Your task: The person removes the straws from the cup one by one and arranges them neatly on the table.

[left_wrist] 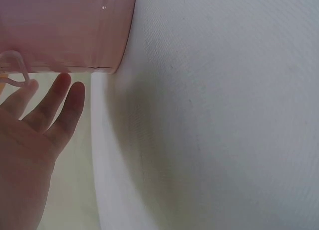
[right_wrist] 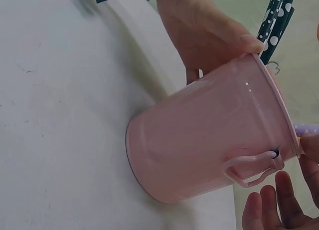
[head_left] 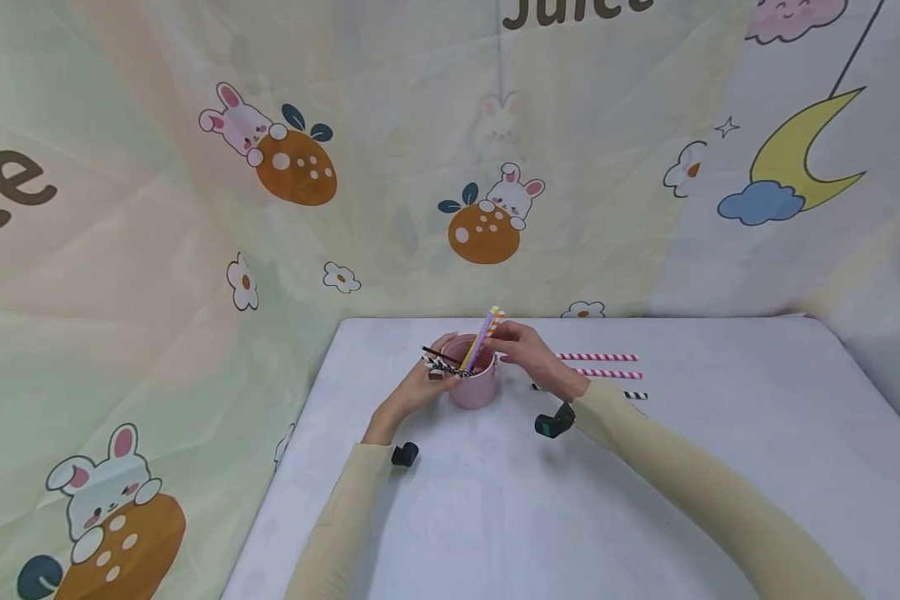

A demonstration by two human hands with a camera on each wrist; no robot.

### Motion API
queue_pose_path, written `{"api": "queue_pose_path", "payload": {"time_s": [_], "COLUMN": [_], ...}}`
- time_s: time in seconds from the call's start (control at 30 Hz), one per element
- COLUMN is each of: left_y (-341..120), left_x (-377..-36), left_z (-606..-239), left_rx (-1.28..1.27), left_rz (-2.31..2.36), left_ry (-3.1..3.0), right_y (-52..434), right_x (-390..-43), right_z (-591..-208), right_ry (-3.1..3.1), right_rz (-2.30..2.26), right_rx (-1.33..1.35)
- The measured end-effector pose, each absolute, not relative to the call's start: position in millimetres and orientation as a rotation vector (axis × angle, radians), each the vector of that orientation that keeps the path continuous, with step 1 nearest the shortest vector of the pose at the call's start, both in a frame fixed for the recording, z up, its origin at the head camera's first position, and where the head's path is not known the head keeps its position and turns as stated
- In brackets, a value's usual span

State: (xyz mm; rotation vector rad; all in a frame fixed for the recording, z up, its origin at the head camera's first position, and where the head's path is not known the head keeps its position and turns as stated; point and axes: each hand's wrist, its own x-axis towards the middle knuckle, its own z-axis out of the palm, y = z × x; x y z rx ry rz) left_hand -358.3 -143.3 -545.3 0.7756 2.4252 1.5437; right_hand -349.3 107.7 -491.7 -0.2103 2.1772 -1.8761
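Note:
A pink bucket-shaped cup (head_left: 474, 390) stands on the white table with small loop handles (right_wrist: 249, 170). My left hand (head_left: 429, 385) grips its left side, the thumb at the rim and fingertips (left_wrist: 76, 93) by the wall. Black-and-white paper straws (right_wrist: 275, 28) lean out over the left rim beside that thumb. Purple dotted, yellow and orange-striped straws (head_left: 482, 337) rise from the cup's right part. At the right rim, my right hand (head_left: 528, 352) pinches at these straws. Its other fingers (right_wrist: 284, 197) are spread near a loop handle.
Two red-and-white striped straws (head_left: 597, 357) lie on the table right of the cup. A black-and-white striped straw (head_left: 636, 396) lies nearer, partly hidden by my right wrist. A printed cloth wall (head_left: 397, 283) rises behind the table.

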Motion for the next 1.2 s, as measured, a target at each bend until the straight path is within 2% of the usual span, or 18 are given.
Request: {"api": "queue_pose_path", "payload": {"time_s": [0.17,0.4,0.97,1.2], "left_y": [-141.5,-140.7,-140.4,-141.9], "left_x": [-357.4,-343.3,-341.9,-358.6], "left_z": [-541.5,-515.2,-511.8,-543.5], "left_rx": [0.797,0.806,0.810,0.794], "left_rz": [1.563,1.575,1.507,1.531], "left_ry": [2.378,2.324,2.373,2.409], "right_y": [110.4,114.2,133.8,144.0], "right_x": [-348.3,-348.8,-346.8,-346.3], "right_z": [-490.1,-484.1,-464.7,-458.0], "right_ry": [2.177,2.177,2.155,2.117], "right_rz": [-1.893,-1.899,-2.012,-2.062], "right_rx": [-0.214,-0.199,-0.179,-0.181]}}
